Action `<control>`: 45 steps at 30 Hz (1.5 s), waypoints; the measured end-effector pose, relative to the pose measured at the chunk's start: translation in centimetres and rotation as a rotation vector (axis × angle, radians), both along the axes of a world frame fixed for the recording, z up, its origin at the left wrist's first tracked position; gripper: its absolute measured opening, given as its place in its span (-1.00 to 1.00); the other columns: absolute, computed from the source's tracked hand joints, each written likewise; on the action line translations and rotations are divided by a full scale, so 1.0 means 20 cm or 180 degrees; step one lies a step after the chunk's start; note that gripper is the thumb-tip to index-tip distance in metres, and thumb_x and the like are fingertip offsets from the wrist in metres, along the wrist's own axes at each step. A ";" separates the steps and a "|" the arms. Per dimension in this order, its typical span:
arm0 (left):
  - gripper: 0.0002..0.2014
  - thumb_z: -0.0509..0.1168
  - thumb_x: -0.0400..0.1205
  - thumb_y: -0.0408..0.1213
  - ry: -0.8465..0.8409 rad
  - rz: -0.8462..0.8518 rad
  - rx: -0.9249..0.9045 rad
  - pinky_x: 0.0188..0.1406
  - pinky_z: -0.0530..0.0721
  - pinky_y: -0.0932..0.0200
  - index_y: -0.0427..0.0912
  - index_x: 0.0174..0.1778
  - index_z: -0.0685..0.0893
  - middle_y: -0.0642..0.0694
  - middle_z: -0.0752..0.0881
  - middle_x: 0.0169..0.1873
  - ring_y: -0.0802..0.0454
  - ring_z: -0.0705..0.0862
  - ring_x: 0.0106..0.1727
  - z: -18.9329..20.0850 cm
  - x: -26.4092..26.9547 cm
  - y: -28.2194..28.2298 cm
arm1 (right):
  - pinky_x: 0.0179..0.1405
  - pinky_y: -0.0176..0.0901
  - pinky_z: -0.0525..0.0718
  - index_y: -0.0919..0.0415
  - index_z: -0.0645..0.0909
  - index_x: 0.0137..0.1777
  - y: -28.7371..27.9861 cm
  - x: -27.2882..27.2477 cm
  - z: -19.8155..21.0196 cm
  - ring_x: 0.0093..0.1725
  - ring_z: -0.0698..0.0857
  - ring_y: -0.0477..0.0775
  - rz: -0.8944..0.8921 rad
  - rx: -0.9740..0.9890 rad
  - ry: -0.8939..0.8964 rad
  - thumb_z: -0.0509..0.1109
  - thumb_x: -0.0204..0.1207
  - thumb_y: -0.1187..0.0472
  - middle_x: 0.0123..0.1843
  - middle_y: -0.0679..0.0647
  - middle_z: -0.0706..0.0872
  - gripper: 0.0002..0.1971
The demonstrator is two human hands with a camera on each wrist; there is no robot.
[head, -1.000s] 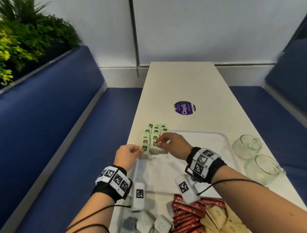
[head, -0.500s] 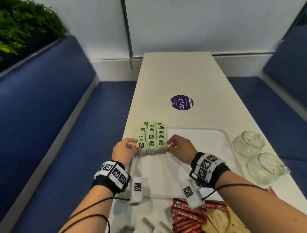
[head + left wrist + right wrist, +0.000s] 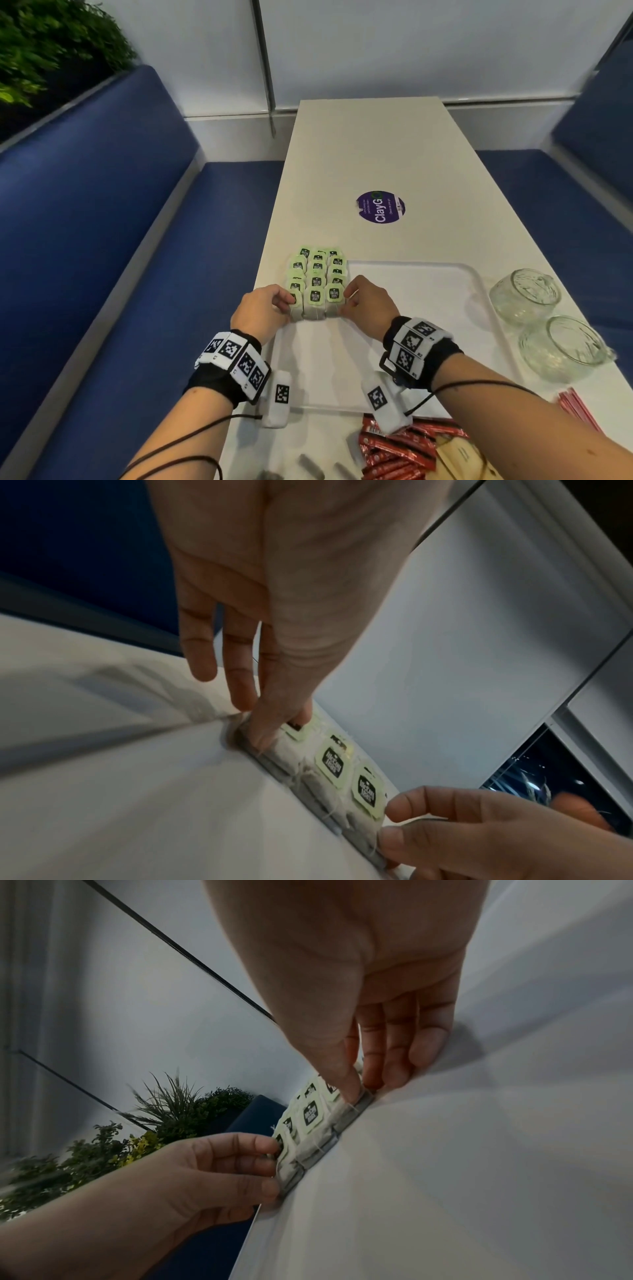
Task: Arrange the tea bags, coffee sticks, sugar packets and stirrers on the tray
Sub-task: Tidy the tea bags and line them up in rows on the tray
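Several green-tagged tea bags (image 3: 317, 277) stand in three columns at the far left corner of the white tray (image 3: 411, 308). My left hand (image 3: 286, 301) pinches the nearest tea bag of the left column between thumb and fingers. My right hand (image 3: 346, 301) pinches the nearest one of the right column. The left wrist view shows my left hand (image 3: 270, 723) on the end of the near row of tea bags (image 3: 334, 761), with my right hand (image 3: 394, 821) at the other end. From the right wrist, my right hand (image 3: 359, 1088) grips its tea bag (image 3: 311, 1115).
Red coffee sticks (image 3: 394, 455) and brown sugar packets (image 3: 459, 455) lie on the table in front of the tray. Red stirrers (image 3: 579, 411) lie at the right, with two glass cups (image 3: 525, 296) beyond them. The table's left edge runs close beside the tea bags.
A second ago my right hand was setting a tea bag into the near row. Both hands have since moved to the two ends of that row and hold it there.
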State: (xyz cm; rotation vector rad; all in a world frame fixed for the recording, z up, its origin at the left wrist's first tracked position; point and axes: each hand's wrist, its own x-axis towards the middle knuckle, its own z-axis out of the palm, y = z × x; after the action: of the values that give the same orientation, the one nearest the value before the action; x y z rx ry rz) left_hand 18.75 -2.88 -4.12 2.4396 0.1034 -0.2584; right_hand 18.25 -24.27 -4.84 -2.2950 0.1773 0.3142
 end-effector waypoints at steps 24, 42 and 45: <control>-0.86 0.51 0.53 -0.11 0.0033 -0.0681 0.0314 0.08 0.70 0.03 0.09 -0.03 0.73 0.14 0.75 -0.09 0.10 0.72 0.00 0.30 -0.63 0.00 | -0.22 -0.18 0.63 0.11 0.69 -0.05 -0.05 -0.64 0.25 -0.21 0.71 0.03 0.0461 0.0231 -0.0183 0.54 0.44 0.08 -0.12 0.06 0.75 -0.83; -0.73 0.48 0.45 0.15 0.0072 -0.1096 0.0985 0.15 0.42 0.01 0.08 -0.18 0.62 0.17 0.63 -0.26 0.08 0.62 -0.07 0.19 -1.00 -0.06 | -0.02 -0.32 0.51 -0.08 0.58 0.39 0.08 -0.97 0.18 -0.12 0.62 -0.13 0.1391 0.0106 -0.0362 0.52 0.49 0.09 0.21 -0.01 0.59 -0.54; -0.74 0.51 0.44 0.09 -0.0052 -0.1263 0.0713 -0.12 0.44 0.09 0.08 -0.18 0.61 0.16 0.58 -0.36 0.06 0.58 -0.19 0.23 -0.98 -0.06 | 0.02 -0.22 0.57 0.00 0.61 0.36 0.10 -0.96 0.20 -0.04 0.67 0.00 0.1609 -0.0076 -0.0396 0.49 0.51 0.10 0.20 0.03 0.60 -0.59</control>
State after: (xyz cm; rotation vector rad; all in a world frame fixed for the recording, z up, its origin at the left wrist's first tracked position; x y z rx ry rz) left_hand -0.84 -4.12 0.42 2.6697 -0.3824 -0.4203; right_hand -0.99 -22.29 -0.82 -2.3491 -0.4717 0.4224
